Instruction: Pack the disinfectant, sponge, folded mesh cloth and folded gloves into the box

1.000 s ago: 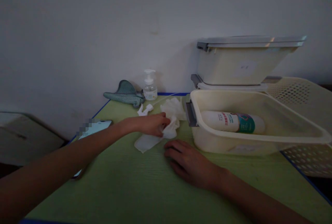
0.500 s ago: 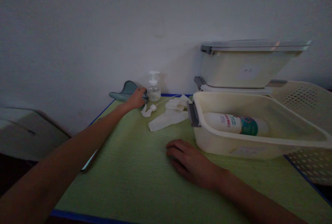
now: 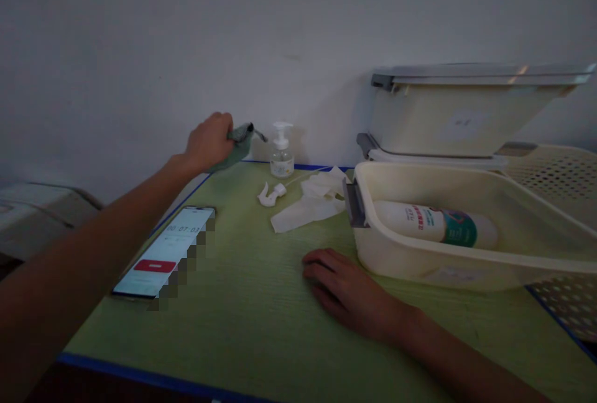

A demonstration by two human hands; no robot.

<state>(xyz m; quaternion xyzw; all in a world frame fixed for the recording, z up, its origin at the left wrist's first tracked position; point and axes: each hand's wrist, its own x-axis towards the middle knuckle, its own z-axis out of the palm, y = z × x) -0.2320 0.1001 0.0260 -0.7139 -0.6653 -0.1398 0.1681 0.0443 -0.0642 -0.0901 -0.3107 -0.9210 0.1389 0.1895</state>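
Note:
My left hand [image 3: 211, 140] is closed on a grey-green cloth [image 3: 236, 151], raised over the far left edge of the table. A dark strip juts out from the cloth towards the clear pump bottle [image 3: 282, 157] with a white pump head. On the green tabletop [image 3: 242, 278], my right hand [image 3: 342, 291] lies palm down with fingers loosely bent and apart, holding nothing. Nearby is a cream bin [image 3: 420, 260] with a grey latch; inside it a white bottle with a green label [image 3: 433, 224] lies on its side.
A white trigger spray head [image 3: 270, 194] and a crumpled white strip [image 3: 308, 207] lie mid-table. At the left is a lit phone [image 3: 163, 254]. Behind the open bin stands a lidded bin [image 3: 433, 117], with a perforated basket [image 3: 550, 170] at right.
My left hand has lifted the cloth off the far corner of the table, moving left and up with it. The phone has come into view. My right hand stays in place.

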